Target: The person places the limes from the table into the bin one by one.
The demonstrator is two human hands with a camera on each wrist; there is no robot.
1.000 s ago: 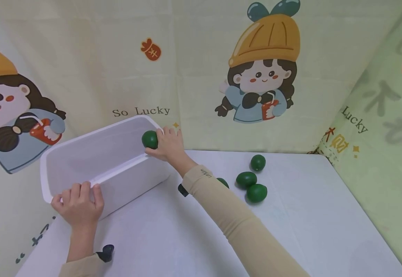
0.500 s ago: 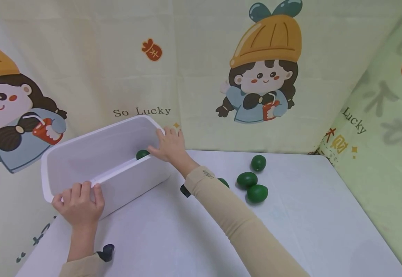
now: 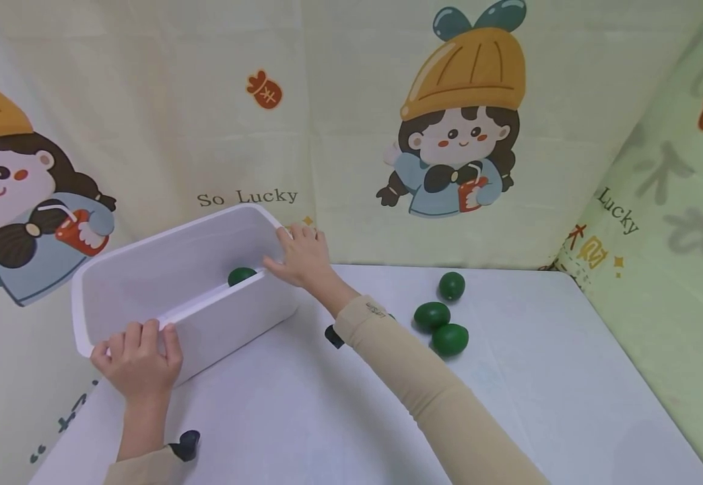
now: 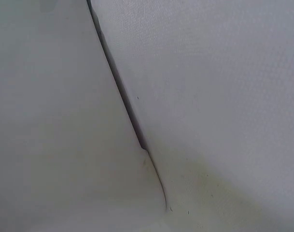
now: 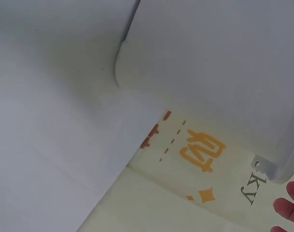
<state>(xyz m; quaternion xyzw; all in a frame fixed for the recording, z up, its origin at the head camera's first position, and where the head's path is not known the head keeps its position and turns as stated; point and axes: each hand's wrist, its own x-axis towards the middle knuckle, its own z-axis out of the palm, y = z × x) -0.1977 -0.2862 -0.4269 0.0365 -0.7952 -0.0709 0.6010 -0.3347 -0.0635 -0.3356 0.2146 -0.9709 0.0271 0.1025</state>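
A long white plastic bin (image 3: 230,310) stands at the left in the head view. One dark green, lime-like fruit (image 3: 242,276) lies inside it, partly hidden by the front wall. My left hand (image 3: 141,360) grips the bin's rim at the near left corner. My right hand (image 3: 303,256) is at the bin's right end, fingers spread and holding nothing; whether it touches the rim is unclear. In the right wrist view its fingertips (image 5: 289,205) show beside the bin's corner. Several more green limes (image 3: 431,315) lie on the table, one mostly hidden behind the right sleeve.
The white table (image 3: 557,377) reaches back to a printed cloth backdrop (image 3: 351,155) with cartoon figures. More cloth (image 3: 685,269) hangs along the right side. The left wrist view holds only the bin's outer wall (image 4: 55,121) and the white tabletop (image 4: 224,96).
My right hand has let go of a green lime, which dropped into the bin and rolled a little left. The hand has then shifted slightly right. My left hand stays put.
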